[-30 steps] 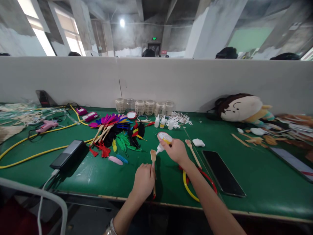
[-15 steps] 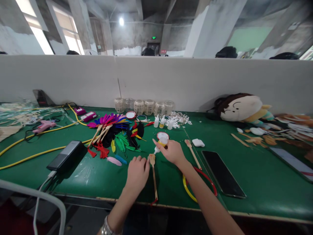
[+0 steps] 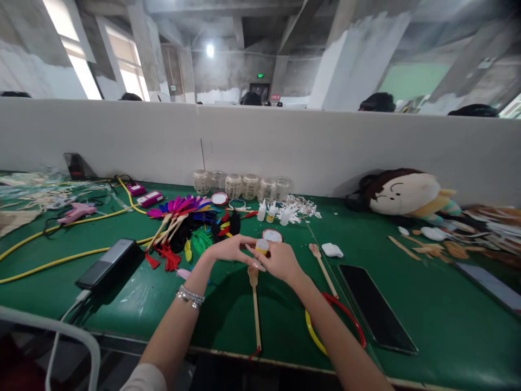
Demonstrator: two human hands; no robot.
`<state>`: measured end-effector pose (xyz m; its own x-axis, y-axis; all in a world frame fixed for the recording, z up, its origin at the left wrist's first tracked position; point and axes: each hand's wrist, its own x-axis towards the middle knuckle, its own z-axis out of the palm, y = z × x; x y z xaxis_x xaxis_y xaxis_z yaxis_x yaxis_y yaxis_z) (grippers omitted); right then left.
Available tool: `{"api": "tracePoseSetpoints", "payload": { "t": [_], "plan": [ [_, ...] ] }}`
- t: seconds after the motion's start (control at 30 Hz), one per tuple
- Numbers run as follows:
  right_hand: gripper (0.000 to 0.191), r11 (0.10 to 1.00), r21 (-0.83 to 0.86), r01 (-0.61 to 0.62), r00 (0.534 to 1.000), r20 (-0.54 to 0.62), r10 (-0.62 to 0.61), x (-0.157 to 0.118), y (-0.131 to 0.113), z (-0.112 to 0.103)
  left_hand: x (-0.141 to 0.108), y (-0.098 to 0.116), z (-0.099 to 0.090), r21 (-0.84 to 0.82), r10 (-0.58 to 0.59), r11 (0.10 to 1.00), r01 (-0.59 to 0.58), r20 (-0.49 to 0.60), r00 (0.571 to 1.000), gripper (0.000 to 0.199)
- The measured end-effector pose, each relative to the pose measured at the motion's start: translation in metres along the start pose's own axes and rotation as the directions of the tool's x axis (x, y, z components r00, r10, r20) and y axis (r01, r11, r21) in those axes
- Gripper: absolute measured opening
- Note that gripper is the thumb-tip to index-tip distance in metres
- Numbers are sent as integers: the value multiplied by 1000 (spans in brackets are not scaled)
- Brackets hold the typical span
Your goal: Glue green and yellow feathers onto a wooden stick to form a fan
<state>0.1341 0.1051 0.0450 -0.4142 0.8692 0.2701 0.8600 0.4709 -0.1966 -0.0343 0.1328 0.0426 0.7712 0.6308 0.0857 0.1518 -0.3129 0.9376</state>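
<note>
A small glue bottle with a yellow label (image 3: 261, 247) is in my right hand (image 3: 281, 262), tilted over the table. My left hand (image 3: 234, 250) has come up against it, its fingertips at the bottle's lower end; whether they pinch the nozzle is hard to see. Directly below both hands lies a wooden spoon-like stick (image 3: 255, 309), its wide end toward the hands and a red cord at its near end. Behind the hands is a round white lid with a red rim (image 3: 272, 235).
Colourful feathers (image 3: 183, 209) and red tassels lie left of centre. Glass jars (image 3: 234, 186) and small bottles (image 3: 261, 211) stand behind. A black phone (image 3: 376, 307), a second stick (image 3: 324, 270) and red-yellow rings (image 3: 345, 309) are at right, a power bank (image 3: 108, 263) at left.
My left hand has lifted from beside the stick's wide end and moved up to the bottle. My right hand still holds the bottle. The view has tilted slightly upward.
</note>
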Motion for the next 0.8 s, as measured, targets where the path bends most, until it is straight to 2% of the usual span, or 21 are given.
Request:
{"api": "tracePoseSetpoints", "payload": {
  "t": [0.1, 0.2, 0.37, 0.5, 0.8],
  "plan": [
    [50, 1000, 10, 13, 1000, 14, -13, -1, 3, 2, 2, -12, 3, -163, -37, 986, 33, -24, 999, 56],
    [48, 1000, -13, 27, 999, 44, -27, -2, 7, 6, 3, -16, 10, -217, -26, 976, 9, -79, 997, 53],
    [44, 985, -135, 105, 989, 115, -90, -2, 12, 9, 3, -10, 17, -206, -56, 978, 27, -133, 990, 56],
    [48, 989, -120, 88, 993, 83, -79, 1, 10, 7, 1, -6, 17, -192, -38, 981, 3, -181, 983, 51],
    [44, 986, -151, 65, 992, 114, -48, 4, 7, 8, -1, -5, 16, -125, 7, 991, -36, -228, 974, 50]
  ]
}}
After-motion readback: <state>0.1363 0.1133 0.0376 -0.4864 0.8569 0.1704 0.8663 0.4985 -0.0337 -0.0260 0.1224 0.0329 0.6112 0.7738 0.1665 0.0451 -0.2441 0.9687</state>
